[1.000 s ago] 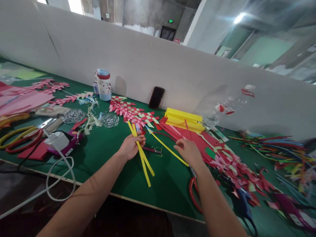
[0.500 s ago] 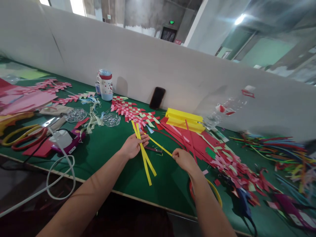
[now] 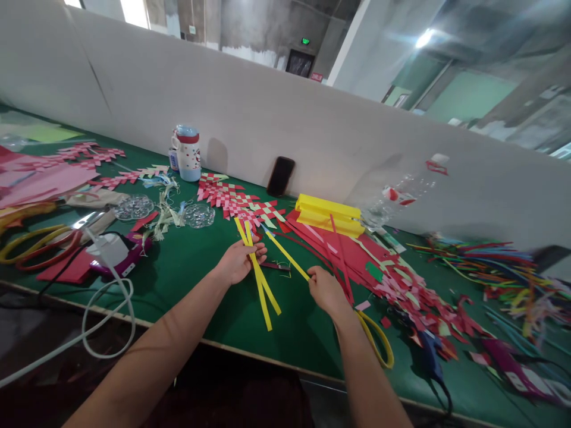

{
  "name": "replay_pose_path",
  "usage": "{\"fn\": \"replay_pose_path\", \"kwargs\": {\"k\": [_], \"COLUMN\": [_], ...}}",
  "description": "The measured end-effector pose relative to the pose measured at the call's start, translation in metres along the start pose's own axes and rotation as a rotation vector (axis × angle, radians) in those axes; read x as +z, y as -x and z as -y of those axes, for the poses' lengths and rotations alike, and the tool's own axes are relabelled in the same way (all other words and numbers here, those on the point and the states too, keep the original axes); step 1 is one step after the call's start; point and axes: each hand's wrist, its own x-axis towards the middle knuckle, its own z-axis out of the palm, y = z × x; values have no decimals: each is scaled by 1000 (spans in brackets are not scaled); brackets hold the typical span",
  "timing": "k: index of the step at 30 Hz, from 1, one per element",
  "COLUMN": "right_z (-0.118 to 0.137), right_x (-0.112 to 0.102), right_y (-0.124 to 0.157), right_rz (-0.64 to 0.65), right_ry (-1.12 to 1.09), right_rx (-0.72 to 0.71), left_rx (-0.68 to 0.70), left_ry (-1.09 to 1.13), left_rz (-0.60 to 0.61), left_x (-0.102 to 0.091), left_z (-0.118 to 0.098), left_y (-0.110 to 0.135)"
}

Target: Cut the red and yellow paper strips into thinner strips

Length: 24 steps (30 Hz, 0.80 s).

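- Our left hand (image 3: 238, 263) has thumb and fingers pressed together on two yellow paper strips (image 3: 257, 274); they cross near the grip, with the longer ends fanning toward the near edge of the green table (image 3: 303, 333).
- Our right hand (image 3: 328, 291) is pinching the near end of a third yellow strip (image 3: 288, 256); this one slants toward the far edge, its other end close to the woven paper pieces (image 3: 232, 199), and we cannot tell whether it is lifted off the table along its whole length.
- All three strips are around the middle of the table's length; the third passes just beside our left fingertips, apart from the crossed two.
- We judge the step in hand to be picking up or drawing out the single strip while the other two are held ready; a next move would call for a firm left pinch, so the crossing does not slip, and a light right one, so the thin paper does not crease.
- Toward the far edge stand a cup (image 3: 189, 157) and a smartphone (image 3: 281, 176); scissors (image 3: 379, 343) lie by our right forearm, nearer the near edge.
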Motion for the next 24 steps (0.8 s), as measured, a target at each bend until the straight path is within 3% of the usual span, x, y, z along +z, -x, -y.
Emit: {"fn": "replay_pose_path", "kwargs": {"k": [6, 13, 20, 24], "right_z": [4, 58, 65, 64], "right_x": [-5, 2, 8, 22], "right_y": [9, 16, -6, -13], "right_rz": [-102, 10, -27, -5], "right_ry": [-166, -354, -201, -121], "right_rx": [-42, -282, -375, -385], "left_rx": [-13, -1, 140, 167], "left_ry": [7, 7, 52, 75], "left_rz": [64, 173, -22, -61], "left_x": [2, 8, -9, -15], "left_z": [-1, -3, -17, -22], "left_y": [4, 15, -2, -5]}}
